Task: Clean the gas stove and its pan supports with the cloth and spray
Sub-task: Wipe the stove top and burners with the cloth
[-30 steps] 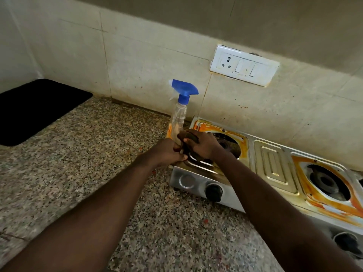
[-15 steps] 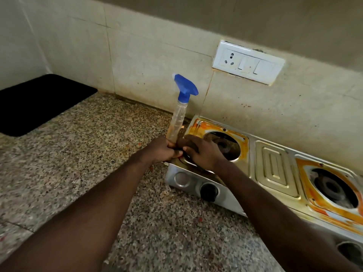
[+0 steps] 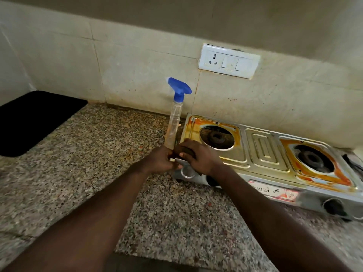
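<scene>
1. On the speckled granite counter [image 3: 82, 163], pushed vs the tiled wall [image 3: 137, 79], sits a 2-burner steel gas stove [image 3: 263, 154]; it runs from centre frame to the right edge.
2. Stove top looks dirty: orange-brown stains ring both burner wells, heaviest round the right burner [image 3: 312, 160]; left burner [image 3: 217, 137] is dark w/ a shiny rim. Ribbed steel panel between them looks fairly clean. No pan supports on either burner.
3. Front panel: red-and-white brand label, text partly smeared; one black knob [image 3: 334, 207] shows at right.
4. Spray bottle [image 3: 173, 122], clear body w/ blue trigger head, tilts slightly, just left of the stove's front-left corner; its base is covered by the left hand [image 3: 160, 161], which is curled round the bottom of the bottle.
5. Right hand [image 3: 198, 156] is closed over smth dark at the stove's left-front corner, touching the left hand; can't tell if that's the cloth.
6. Left-hand knob mostly hidden under the right wrist; a round steel fitting peeks out below the hands.
7. Stove's far-right end is cut off + blurred.
8. Black mat [image 3: 33, 120] lies far left; white socket plate [image 3: 228, 60] on the wall above the stove.
</scene>
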